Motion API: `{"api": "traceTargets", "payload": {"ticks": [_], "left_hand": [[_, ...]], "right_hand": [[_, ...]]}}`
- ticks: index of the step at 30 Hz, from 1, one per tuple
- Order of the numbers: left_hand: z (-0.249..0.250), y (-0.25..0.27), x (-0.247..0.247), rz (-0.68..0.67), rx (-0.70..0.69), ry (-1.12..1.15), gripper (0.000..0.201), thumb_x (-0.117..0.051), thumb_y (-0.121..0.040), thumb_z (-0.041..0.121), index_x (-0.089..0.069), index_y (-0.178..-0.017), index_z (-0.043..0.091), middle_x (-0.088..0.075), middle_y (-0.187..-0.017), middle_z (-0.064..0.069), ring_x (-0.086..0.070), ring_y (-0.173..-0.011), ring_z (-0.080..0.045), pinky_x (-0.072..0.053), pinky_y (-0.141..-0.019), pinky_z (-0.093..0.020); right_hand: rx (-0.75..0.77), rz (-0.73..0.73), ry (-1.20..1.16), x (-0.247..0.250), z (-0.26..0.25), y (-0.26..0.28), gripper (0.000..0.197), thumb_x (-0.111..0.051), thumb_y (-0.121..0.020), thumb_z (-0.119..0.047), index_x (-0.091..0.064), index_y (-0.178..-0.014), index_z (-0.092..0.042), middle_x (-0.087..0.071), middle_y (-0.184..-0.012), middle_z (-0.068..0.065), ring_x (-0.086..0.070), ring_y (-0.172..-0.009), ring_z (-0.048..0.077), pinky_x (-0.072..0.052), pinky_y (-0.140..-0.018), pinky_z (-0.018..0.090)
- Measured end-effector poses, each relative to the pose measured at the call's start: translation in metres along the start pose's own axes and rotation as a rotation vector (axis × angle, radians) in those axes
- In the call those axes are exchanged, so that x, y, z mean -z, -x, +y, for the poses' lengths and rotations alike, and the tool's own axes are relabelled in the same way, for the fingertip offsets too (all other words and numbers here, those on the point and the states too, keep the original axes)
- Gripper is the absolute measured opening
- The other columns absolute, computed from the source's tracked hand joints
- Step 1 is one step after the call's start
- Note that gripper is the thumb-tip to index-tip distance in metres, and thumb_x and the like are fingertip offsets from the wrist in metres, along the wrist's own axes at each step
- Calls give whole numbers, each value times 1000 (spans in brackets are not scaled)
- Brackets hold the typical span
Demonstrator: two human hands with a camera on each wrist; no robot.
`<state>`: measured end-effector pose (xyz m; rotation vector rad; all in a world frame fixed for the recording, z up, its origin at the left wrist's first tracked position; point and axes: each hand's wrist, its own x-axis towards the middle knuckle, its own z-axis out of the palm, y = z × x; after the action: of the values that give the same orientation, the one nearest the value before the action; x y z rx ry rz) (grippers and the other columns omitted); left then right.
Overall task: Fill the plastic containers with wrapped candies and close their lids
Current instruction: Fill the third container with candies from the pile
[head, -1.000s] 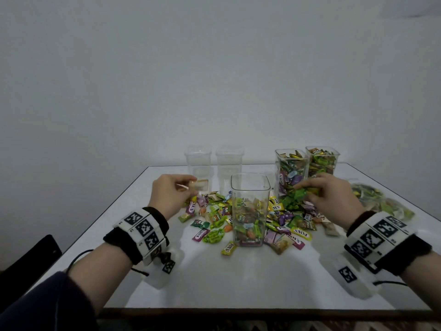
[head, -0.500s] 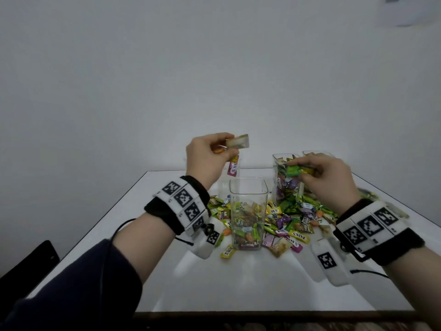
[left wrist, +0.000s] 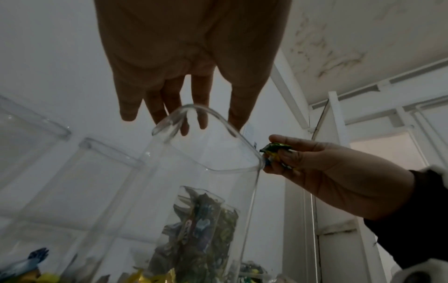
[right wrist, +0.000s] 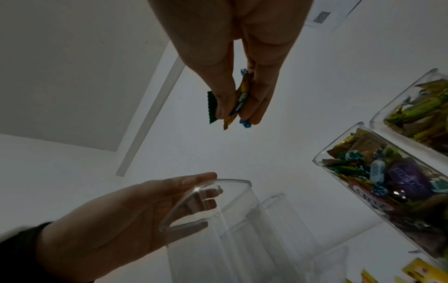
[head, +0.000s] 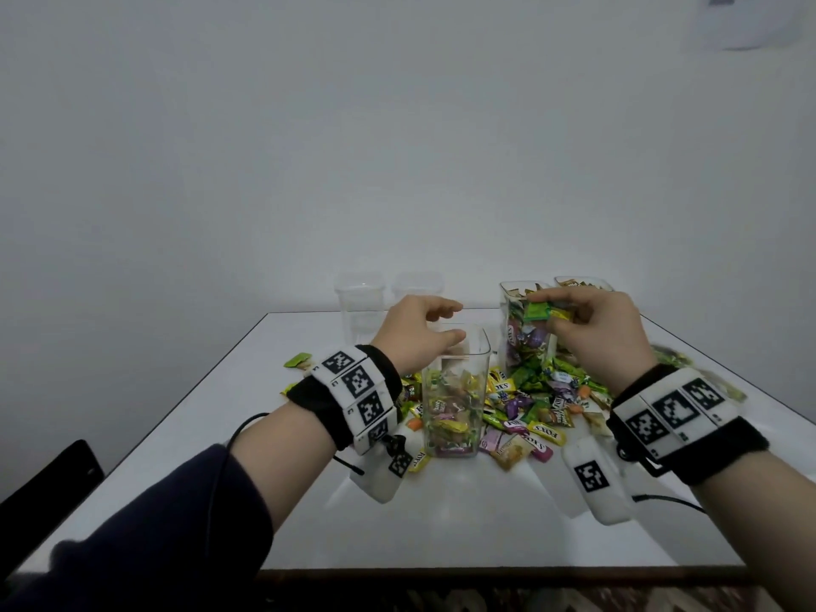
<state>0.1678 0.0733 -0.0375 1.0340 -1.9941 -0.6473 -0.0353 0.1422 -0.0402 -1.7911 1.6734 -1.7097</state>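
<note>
A clear square container [head: 455, 390], about a third full of wrapped candies, stands mid-table among a loose pile of candies [head: 534, 413]. My left hand [head: 419, 333] hovers over its left rim with fingers spread and nothing in them; the left wrist view shows the straight fingers [left wrist: 169, 99] above the rim [left wrist: 206, 118]. My right hand [head: 587, 329] is raised to the right of the container and pinches a few wrapped candies [head: 541, 311], green and yellow [right wrist: 232, 103]. Two full containers [head: 525, 329] stand behind it.
Two empty clear containers [head: 360, 307] stand at the back left of the white table [head: 441, 514]. A green candy [head: 296, 360] lies apart at the left. More wrapped candies lie at the table's right edge [head: 671, 360]. A dark chair [head: 44, 488] stands at the left.
My left hand came down to the container's rim and the candies it held are gone from its fingers. My right hand has held its candies at about the same height.
</note>
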Motion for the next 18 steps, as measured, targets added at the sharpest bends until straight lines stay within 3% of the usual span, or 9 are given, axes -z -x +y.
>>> {"api": "traceTargets", "payload": {"ticks": [4, 6, 8, 9, 11, 14, 16, 18], "left_hand": [[-5, 5, 5, 47, 74, 125, 60, -76, -77, 37, -53, -131, 25, -53, -127, 3, -46, -120, -11, -36, -92, -24], [-9, 12, 6, 39, 134, 213, 82, -81, -66, 46, -45, -137, 27, -48, -130, 4, -44, -120, -13, -38, -90, -26], [-14, 20, 4, 14, 190, 260, 103, -82, -51, 53, -39, -141, 26, -46, -130, 4, -44, -120, -15, -41, -92, -29], [-16, 23, 2, 1, 212, 279, 109, -83, -48, 52, -36, -142, 25, -45, -130, 3, -44, -121, -17, -43, -94, -30], [-21, 28, -2, -21, 233, 319, 109, -88, -53, 38, -32, -145, 21, -47, -130, 1, -48, -120, -20, -46, -96, -33], [-27, 32, -10, -18, 224, 367, 100, -88, -61, 20, -32, -144, 19, -51, -116, 6, -57, -100, -9, -52, -76, -20], [-30, 33, -15, 12, 225, 398, 96, -87, -63, 17, -34, -143, 22, -52, -118, 2, -57, -94, -8, -51, -75, -20], [-31, 34, -17, 40, 221, 406, 94, -86, -64, 16, -35, -142, 24, -51, -121, -1, -54, -93, -8, -48, -75, -22]], "right_hand": [[46, 18, -91, -1, -14, -1, 43, -66, -75, 11, -69, -84, -31, -71, -91, 2, -63, -66, -8, -47, -62, 5], [93, 12, -84, -3, -25, -2, 43, -68, -74, 6, -68, -82, -36, -72, -95, 2, -67, -78, 3, -54, -73, 18], [148, -23, -39, -7, -35, -5, 44, -68, -73, 2, -67, -81, -41, -70, -99, -1, -66, -91, 14, -54, -85, 33], [173, -39, -17, -11, -41, -7, 46, -68, -73, 2, -66, -80, -43, -69, -100, -3, -65, -94, 15, -53, -87, 36], [219, -68, 22, -20, -49, -10, 44, -69, -74, 0, -66, -81, -43, -68, -101, -5, -63, -95, 13, -51, -87, 30], [279, -112, 90, -39, -54, -11, 32, -72, -75, -5, -71, -88, -33, -65, -103, -6, -60, -93, 7, -41, -79, 5], [268, -135, 125, -51, -52, -12, 27, -72, -77, -7, -72, -93, -29, -61, -112, -5, -56, -97, 5, -37, -79, 2], [220, -139, 140, -61, -47, -13, 28, -68, -79, -5, -72, -94, -27, -54, -120, -3, -54, -101, 7, -37, -83, 5]]}}
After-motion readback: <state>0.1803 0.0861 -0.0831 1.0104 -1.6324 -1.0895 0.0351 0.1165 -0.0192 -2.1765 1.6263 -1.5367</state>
